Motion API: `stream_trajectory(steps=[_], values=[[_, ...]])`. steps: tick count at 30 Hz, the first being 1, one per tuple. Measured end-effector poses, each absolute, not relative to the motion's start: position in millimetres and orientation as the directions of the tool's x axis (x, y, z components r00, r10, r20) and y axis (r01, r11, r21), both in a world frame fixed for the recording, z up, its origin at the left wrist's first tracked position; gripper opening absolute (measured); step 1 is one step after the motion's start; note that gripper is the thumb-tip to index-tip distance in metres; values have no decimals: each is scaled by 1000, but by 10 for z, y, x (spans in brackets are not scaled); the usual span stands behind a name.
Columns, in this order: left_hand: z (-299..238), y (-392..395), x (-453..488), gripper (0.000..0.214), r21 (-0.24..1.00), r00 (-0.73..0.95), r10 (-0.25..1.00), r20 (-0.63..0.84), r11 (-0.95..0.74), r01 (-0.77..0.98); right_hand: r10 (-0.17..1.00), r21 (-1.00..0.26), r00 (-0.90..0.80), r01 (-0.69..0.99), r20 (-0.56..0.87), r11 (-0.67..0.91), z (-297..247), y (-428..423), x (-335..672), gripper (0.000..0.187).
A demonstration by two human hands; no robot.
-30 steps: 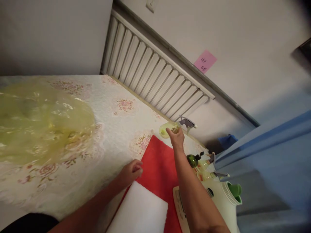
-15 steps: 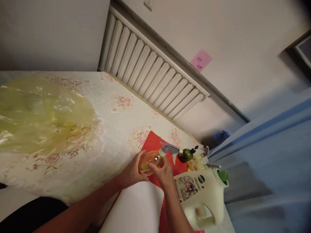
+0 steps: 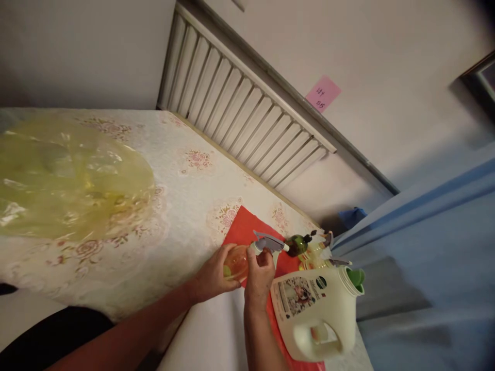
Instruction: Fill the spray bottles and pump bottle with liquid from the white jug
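A clear spray bottle [image 3: 236, 264] with a grey trigger head [image 3: 268, 241] is held up over a red sheet [image 3: 247, 226]. My left hand [image 3: 211, 275] wraps around the bottle's body from the left and below. At the white collar under the trigger, my right hand [image 3: 260, 273] closes its thumb and fingers on the neck. The bottle leans, its nozzle pointing right. Beside my right hand lies a large cream jug [image 3: 309, 314] with a green cap [image 3: 356, 278] and a printed label.
Behind the jug stand a dark green bottle [image 3: 296, 246] and several clear bottles [image 3: 313, 255]. A yellow plastic bag [image 3: 69, 180] covers the left of the flowered tablecloth [image 3: 185, 201]. A radiator [image 3: 240, 98] borders the far edge; a blue curtain [image 3: 425, 257] hangs at right.
My right hand has moved from the bottle's body up to its neck and collar. My left hand keeps its hold on the body. The view has shifted slightly.
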State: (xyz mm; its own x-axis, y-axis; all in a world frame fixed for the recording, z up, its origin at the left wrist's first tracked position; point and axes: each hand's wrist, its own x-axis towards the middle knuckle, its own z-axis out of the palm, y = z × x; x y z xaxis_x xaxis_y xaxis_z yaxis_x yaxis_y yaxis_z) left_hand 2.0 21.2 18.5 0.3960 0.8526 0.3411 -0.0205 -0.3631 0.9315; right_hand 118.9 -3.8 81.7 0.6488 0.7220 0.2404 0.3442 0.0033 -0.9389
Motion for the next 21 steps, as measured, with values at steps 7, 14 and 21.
stream_trajectory(steps=[7,14,21], values=[[269,216,-37,77,952,484,821,304,-277,-128,748,-950,610,298,262,90,788,-18,1208,31],[291,279,-121,78,885,750,608,261,161,-438,972,-989,227,-111,65,93,998,-55,1360,39],[249,284,-124,80,887,724,637,263,136,-441,900,-985,410,139,151,102,1009,-80,1323,35]])
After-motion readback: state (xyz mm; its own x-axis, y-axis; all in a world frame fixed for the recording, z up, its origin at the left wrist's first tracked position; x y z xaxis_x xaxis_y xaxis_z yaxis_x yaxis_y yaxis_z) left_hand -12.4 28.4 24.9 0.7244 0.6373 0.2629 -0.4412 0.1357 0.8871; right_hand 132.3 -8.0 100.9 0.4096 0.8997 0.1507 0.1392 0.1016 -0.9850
